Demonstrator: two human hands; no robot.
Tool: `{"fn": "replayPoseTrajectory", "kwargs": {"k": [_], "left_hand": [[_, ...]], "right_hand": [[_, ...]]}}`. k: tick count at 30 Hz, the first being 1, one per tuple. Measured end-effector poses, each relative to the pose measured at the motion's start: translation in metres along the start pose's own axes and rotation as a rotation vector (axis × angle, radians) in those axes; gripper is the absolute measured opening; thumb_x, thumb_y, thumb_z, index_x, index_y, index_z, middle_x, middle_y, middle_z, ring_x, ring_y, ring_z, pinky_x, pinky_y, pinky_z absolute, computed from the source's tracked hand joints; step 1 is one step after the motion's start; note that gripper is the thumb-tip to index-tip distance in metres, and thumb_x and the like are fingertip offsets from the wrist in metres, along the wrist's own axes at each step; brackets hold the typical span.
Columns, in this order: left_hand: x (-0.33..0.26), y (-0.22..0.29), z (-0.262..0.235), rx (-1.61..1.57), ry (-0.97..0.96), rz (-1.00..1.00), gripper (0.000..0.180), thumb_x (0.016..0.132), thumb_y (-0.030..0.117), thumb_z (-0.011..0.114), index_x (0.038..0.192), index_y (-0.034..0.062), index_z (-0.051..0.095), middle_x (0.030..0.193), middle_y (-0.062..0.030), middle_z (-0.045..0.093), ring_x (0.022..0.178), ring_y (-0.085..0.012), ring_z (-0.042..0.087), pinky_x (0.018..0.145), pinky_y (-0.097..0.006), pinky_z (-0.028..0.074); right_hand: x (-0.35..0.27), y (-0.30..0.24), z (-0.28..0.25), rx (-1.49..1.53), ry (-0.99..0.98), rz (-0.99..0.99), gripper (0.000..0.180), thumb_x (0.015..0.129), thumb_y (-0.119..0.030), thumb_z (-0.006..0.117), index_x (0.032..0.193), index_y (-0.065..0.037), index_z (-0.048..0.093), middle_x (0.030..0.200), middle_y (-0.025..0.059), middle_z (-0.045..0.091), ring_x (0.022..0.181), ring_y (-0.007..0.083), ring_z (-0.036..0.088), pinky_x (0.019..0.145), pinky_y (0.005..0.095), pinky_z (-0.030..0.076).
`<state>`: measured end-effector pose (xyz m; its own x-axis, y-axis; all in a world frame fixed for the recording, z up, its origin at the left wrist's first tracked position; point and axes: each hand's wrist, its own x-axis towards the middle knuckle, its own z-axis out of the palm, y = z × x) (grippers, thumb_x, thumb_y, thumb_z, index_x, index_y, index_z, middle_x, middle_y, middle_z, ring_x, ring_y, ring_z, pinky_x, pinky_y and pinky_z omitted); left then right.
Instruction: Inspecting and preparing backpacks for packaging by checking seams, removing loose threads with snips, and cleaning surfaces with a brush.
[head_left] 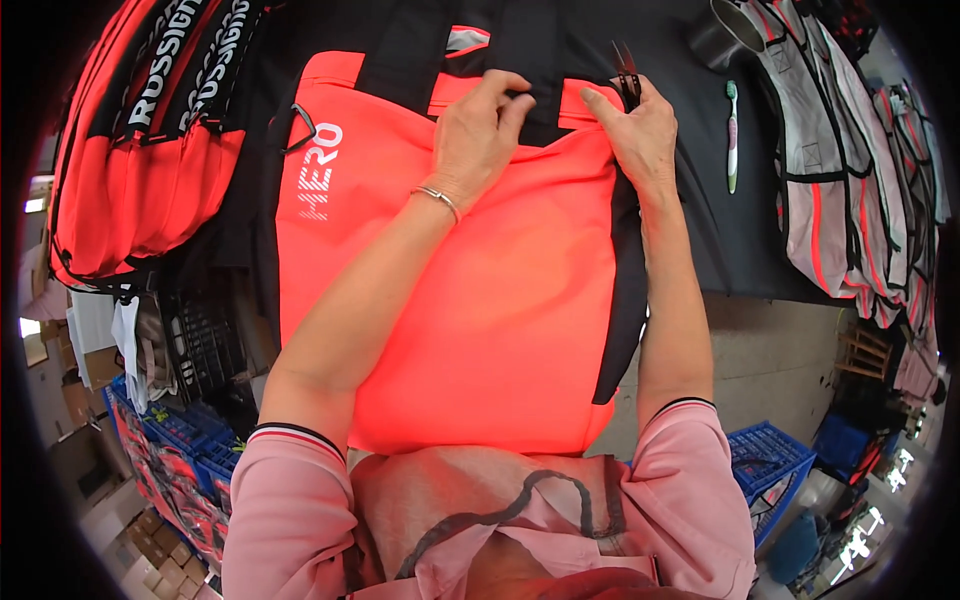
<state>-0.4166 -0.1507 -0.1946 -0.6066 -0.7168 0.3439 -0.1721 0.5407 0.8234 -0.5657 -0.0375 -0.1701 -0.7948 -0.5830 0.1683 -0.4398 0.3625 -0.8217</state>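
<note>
I see a large bright coral-red fabric bag with black trim (480, 290) lying flat on the bench (740, 250), which is covered in dark cloth; the bag's lower edge hangs off the near side toward me. Its black webbing strap (545, 95) runs across the top edge, between my two hands.

My left hand (478, 125) rests on the upper edge of the bag, fingers curled together and pinching the black strap where it meets the red cloth. A thin silver bangle (437, 198) sits on that wrist. My right hand (640, 130) lies just beside it on the bag's top right corner, index finger pressing the red fabric by the strap, while the other fingers close on a small pair of dark thread snips (627, 72) whose points stick up past the hand.

To the left, touching the bag's side, lies a stack of similar red bags with black lettered straps (150, 130). On the bench well to the right are a green and white toothbrush (732, 135), a dark metal cup (725, 35) above it, and a pile of grey and red garments (850, 170) at the far right edge. Blue plastic crates (765, 465) stand on the floor below.
</note>
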Motion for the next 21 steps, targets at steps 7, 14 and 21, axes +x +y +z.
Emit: {"fn": "replayPoseTrajectory", "kwargs": {"k": [7, 14, 21], "left_hand": [[-0.022, 0.018, -0.013, 0.576, -0.182, 0.382, 0.027, 0.089, 0.025, 0.066, 0.114, 0.0176, 0.068, 0.094, 0.0001, 0.064, 0.069, -0.0202, 0.061, 0.056, -0.031, 0.048], [-0.064, 0.016, -0.063, 0.647, -0.273, 0.443, 0.028, 0.092, 0.021, 0.062, 0.113, 0.0027, 0.064, 0.103, -0.0073, 0.066, 0.076, -0.0257, 0.064, 0.062, -0.035, 0.051], [-0.034, 0.004, -0.065, 0.342, -0.142, 0.02, 0.023, 0.092, 0.017, 0.064, 0.109, 0.0026, 0.065, 0.097, -0.0111, 0.069, 0.073, -0.0251, 0.067, 0.064, -0.033, 0.052]], "right_hand": [[-0.001, 0.009, 0.005, -0.001, 0.047, -0.099, 0.039, 0.073, -0.031, 0.08, 0.083, 0.001, 0.06, 0.08, 0.0112, 0.061, 0.073, 0.0251, 0.059, 0.072, 0.0359, 0.049], [-0.012, 0.006, 0.005, -0.029, 0.099, -0.169, 0.035, 0.074, -0.024, 0.078, 0.085, 0.003, 0.059, 0.082, 0.0104, 0.059, 0.075, 0.0252, 0.059, 0.073, 0.0355, 0.048], [-0.014, 0.005, 0.01, -0.031, 0.16, -0.24, 0.033, 0.074, -0.022, 0.078, 0.086, 0.002, 0.06, 0.082, 0.0097, 0.058, 0.074, 0.025, 0.059, 0.071, 0.0347, 0.049]]}}
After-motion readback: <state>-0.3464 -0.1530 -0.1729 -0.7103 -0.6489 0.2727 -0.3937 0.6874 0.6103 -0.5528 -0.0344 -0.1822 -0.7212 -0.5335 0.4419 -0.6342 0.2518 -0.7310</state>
